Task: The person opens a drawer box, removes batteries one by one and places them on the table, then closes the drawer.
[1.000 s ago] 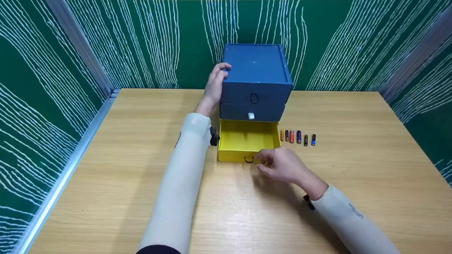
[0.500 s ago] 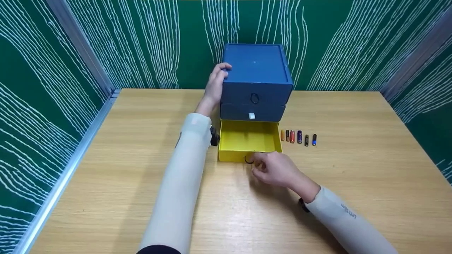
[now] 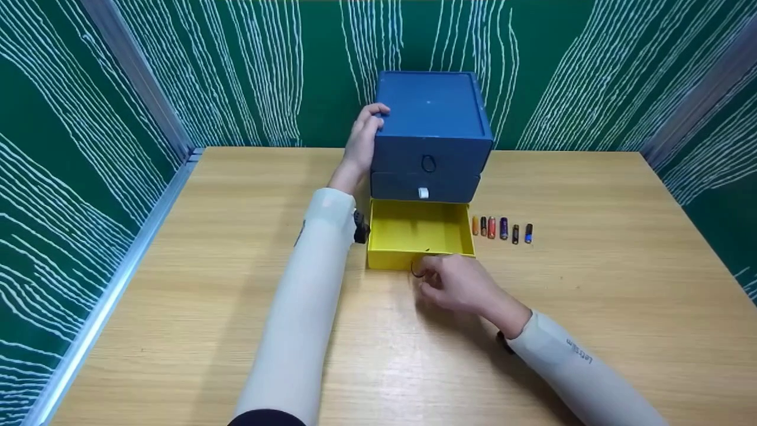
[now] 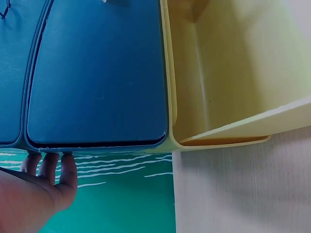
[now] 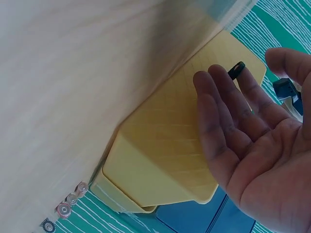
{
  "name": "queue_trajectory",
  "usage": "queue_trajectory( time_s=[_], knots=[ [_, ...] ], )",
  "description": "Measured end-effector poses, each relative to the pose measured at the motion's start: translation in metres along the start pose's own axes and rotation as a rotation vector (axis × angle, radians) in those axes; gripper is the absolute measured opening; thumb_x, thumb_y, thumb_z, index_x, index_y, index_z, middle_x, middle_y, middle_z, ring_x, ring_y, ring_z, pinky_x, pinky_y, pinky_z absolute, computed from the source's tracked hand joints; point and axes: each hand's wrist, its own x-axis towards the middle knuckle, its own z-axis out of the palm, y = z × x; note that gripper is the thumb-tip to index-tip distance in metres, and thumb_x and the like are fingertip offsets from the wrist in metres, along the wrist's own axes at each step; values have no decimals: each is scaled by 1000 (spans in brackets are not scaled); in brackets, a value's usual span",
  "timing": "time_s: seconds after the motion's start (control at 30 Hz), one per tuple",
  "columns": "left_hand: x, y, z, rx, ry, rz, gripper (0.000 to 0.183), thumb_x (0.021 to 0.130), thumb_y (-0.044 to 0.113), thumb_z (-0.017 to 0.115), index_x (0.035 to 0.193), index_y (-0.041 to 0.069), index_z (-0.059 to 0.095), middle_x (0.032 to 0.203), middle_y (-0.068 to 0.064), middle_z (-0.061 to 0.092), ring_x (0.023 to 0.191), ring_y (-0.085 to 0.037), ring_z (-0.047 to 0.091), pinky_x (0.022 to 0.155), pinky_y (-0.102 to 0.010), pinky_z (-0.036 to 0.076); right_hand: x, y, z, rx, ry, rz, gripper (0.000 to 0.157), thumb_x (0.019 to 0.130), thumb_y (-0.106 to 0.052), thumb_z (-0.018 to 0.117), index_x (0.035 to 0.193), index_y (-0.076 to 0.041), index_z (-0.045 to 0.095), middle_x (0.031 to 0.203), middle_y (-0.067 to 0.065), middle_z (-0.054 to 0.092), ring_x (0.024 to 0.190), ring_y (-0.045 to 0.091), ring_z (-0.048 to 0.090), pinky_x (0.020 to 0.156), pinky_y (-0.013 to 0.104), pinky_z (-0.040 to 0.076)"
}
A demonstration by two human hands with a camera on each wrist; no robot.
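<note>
A small chest with two blue drawer levels (image 3: 426, 160) stands on the table, its bottom yellow drawer (image 3: 423, 228) pulled out. My left hand (image 3: 362, 139) rests along the chest's left side, fingertips at the top edge; in the left wrist view these fingers (image 4: 68, 170) touch the blue wall. At the yellow drawer's front is my right hand (image 3: 458, 284), its fingers overlapping the black ring handle (image 3: 416, 270). In the right wrist view the palm faces the camera, fingers gently bent, and the ring (image 5: 236, 70) shows right at the index fingertip, with the thumb apart.
Several small batteries (image 3: 503, 228) stand in a row on the wooden table (image 3: 236, 266), right of the yellow drawer. The upper blue drawers carry a black ring (image 3: 428, 164) and a white tab (image 3: 423, 193). Green walls (image 3: 319, 59) with white lines surround the table.
My right hand has moved slightly left and down along the drawer front, from beside the black ring to over it. The left hand, chest and batteries stay in place.
</note>
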Motion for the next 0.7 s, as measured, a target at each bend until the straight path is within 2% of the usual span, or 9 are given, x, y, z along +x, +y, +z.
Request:
queue_trajectory(
  time_s=[0.2,0.37,0.7],
  knots=[
    [-9,13,1,-21,-8,-16,28,89,21,28,112,24,44,134,8,32,121,-16,28,100,-42,21,1,0,0,-37,2,3,17,73,-29,59,88,-23,62,75,-13,61,63,0,51,59,20,43],
    [-18,25,1,-15,-7,-25,30,89,20,27,114,21,43,135,6,30,122,-17,27,100,-42,21,3,-1,0,-25,-12,12,16,74,-28,60,89,-22,61,76,-11,59,63,3,50,59,21,43],
    [-17,24,1,-18,-6,-16,30,90,18,27,114,19,44,133,6,33,122,-15,27,101,-41,20,6,2,-1,-18,-14,46,15,75,-28,60,88,-22,60,76,-10,59,63,7,48,60,23,41]
  ],
)
